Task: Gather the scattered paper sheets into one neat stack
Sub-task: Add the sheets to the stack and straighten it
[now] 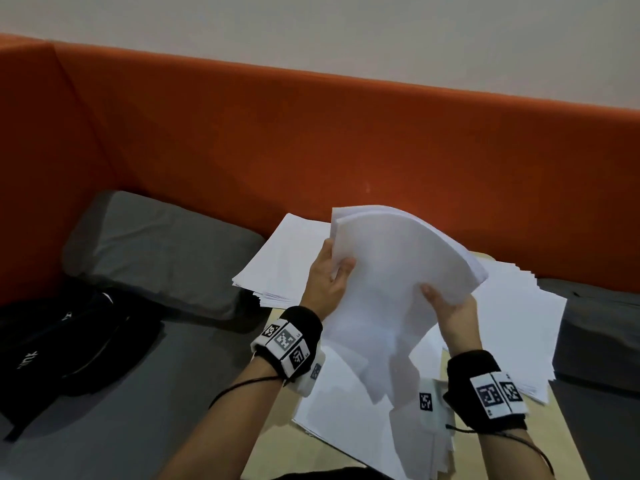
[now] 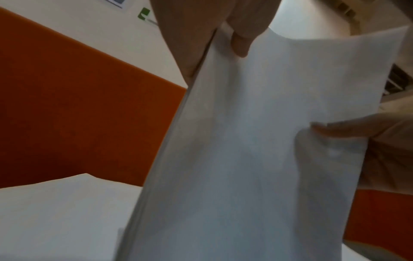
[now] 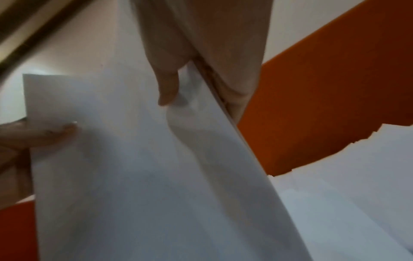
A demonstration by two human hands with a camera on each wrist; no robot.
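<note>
Wristbands (image 1: 289, 342) w/ black-and-white markers sit nearest the head cam, one per wrist. Far left: black bag (image 1: 65, 341) on a grey cushion (image 1: 156, 244), w/ orange backrest (image 1: 311, 133) behind and pale wall above. Left hand (image 1: 327, 278) pinches the left edge of a lifted bundle (image 1: 394, 271) of white sheets, thumb on the front. Right hand (image 1: 450, 308) pinches its right edge, thumb on top too. Bundle bows, held above the counter (image 1: 277, 420), tan wood. Loose sheets (image 1: 346, 403) lie under and around it; more piles (image 1: 280, 261) left-rear and right.

Left wrist cam only: bundle's stacked edge (image 2: 165, 159) side-on, plus a green sign (image 2: 145, 14) on the wall. Right wrist cam only: ragged, uneven edges of the right pile (image 3: 357, 176).
</note>
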